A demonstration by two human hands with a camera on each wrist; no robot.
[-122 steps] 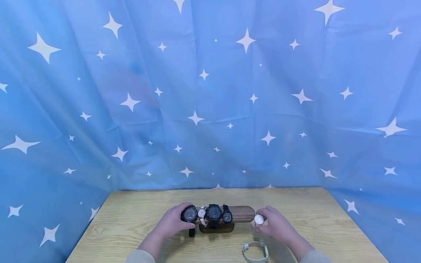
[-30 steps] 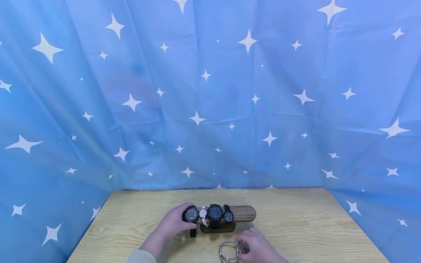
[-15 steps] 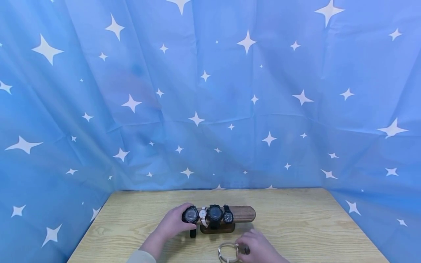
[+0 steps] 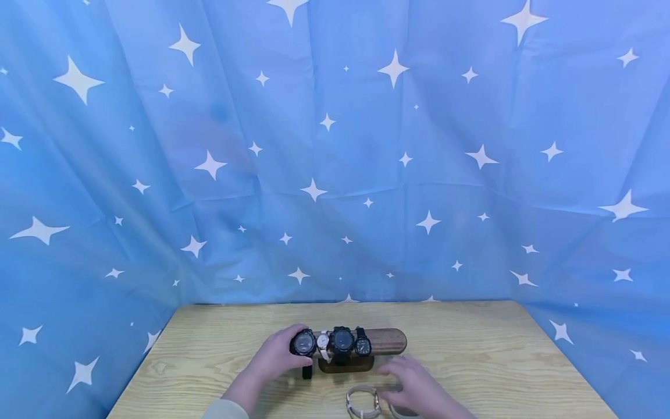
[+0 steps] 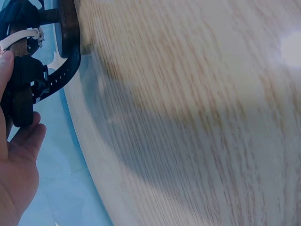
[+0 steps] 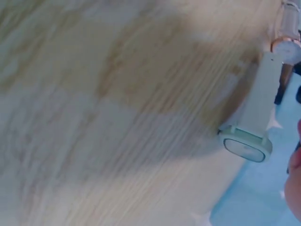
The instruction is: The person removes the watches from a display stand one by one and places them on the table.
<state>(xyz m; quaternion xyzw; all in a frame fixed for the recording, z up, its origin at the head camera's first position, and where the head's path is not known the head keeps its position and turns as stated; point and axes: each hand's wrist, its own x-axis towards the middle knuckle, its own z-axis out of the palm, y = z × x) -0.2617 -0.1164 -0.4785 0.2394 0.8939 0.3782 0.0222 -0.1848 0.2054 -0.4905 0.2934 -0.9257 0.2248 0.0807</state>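
My left hand [image 4: 280, 354] grips the left end of a wooden watch stand [image 4: 387, 341], thumb and fingers around the end that bears a black watch [image 4: 303, 343]. In the left wrist view, fingertips lie at the end of the bar, by the black strap [image 5: 61, 77]. A small white-strapped watch [image 4: 323, 340], a large black watch [image 4: 342, 340] and a smaller black watch [image 4: 363, 344] also sit on the bar. My right hand [image 4: 416, 387] hovers with parted fingers, holding nothing, beside a pale-strapped watch [image 4: 353, 401] on the table. A mint-green watch [image 6: 244, 147] is partly hidden below it.
The wooden table [image 4: 471, 337] ends at a blue curtain [image 4: 335, 174] with white stars, which also hangs along both sides. The right part of the bar carries no watch. The two loose watches stand close together near the front.
My right hand has brought the pale-strapped watch from the stand's right end down to the table beside the mint-green one, and has just let go, moving slightly away. My left hand stays put.
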